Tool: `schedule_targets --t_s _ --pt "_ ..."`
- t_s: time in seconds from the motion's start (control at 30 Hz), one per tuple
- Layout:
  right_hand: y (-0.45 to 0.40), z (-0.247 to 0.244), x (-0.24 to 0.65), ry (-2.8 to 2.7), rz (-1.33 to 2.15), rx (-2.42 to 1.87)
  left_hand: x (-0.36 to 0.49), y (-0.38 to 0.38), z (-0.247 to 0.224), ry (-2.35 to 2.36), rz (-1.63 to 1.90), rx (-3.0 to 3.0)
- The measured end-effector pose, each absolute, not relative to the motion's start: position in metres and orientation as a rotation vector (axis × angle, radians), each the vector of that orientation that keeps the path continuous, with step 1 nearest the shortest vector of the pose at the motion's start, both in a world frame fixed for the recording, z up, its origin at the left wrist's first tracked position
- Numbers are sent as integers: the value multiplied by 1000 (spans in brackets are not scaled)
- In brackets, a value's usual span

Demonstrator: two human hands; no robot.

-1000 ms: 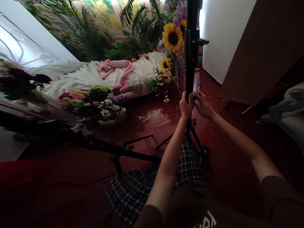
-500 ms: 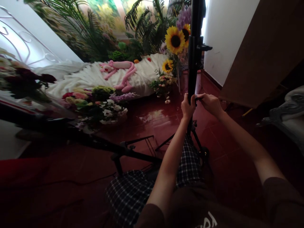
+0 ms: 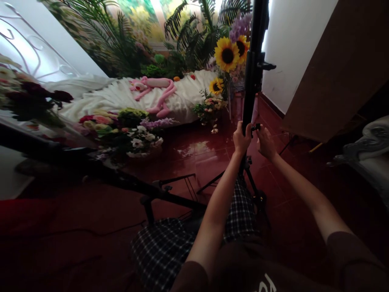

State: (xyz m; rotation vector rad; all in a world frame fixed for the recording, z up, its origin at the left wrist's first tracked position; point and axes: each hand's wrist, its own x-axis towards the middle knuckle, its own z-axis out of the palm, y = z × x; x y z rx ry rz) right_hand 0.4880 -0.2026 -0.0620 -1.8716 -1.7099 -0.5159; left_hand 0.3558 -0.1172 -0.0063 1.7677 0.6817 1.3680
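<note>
A black stand pole (image 3: pixel 249 97) rises upright in front of me, with legs spread near the floor. My left hand (image 3: pixel 242 138) is wrapped around the pole, just below its middle. A small black knob (image 3: pixel 257 126) sticks out from the pole's right side beside that hand. My right hand (image 3: pixel 266 142) is at the knob's right, fingers apart and close to it; whether a fingertip touches it is hard to tell. Higher up, a black lever (image 3: pixel 267 65) juts out to the right from the pole's collar.
Another black pole (image 3: pixel 121 174) slants across the left. Ahead, a white-draped bench (image 3: pixel 103 95) holds a pink plush toy (image 3: pixel 156 83). Flower arrangements (image 3: pixel 142 140) and sunflowers (image 3: pixel 227 54) stand around it. A brown panel (image 3: pixel 310 89) and an ornate chair (image 3: pixel 364 150) are at the right.
My right hand has loosened from its pinch on the knob and turned, leaving the knob more exposed. My left hand keeps its hold on the pole. The view has shifted slightly.
</note>
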Motion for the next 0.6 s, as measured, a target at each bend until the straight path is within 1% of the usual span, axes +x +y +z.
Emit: schedule_targets --t_s 0.1,0.2,0.3,0.37,0.43,0.53,0.6 --pt "-202 -72 488 -1674 -418 -1957 356 -116 -7 685 1383 1758" --pt "-201 -75 486 -1497 -334 -1975 356 -115 -8 690 1380 1749" --pt "-197 -55 481 -1284 -298 -1813 356 -116 -7 680 1372 1754" --pt "-194 -23 473 -1174 -284 -1666 355 -116 -7 672 1369 1749" --pt "-194 21 458 -1225 -238 -1546 355 -117 -6 658 1346 1739" --pt "-194 94 426 -1320 -214 -1580 355 -117 -6 659 1326 1730" --pt "-189 134 406 -1377 -135 -1570 355 -117 -7 674 1346 1725"
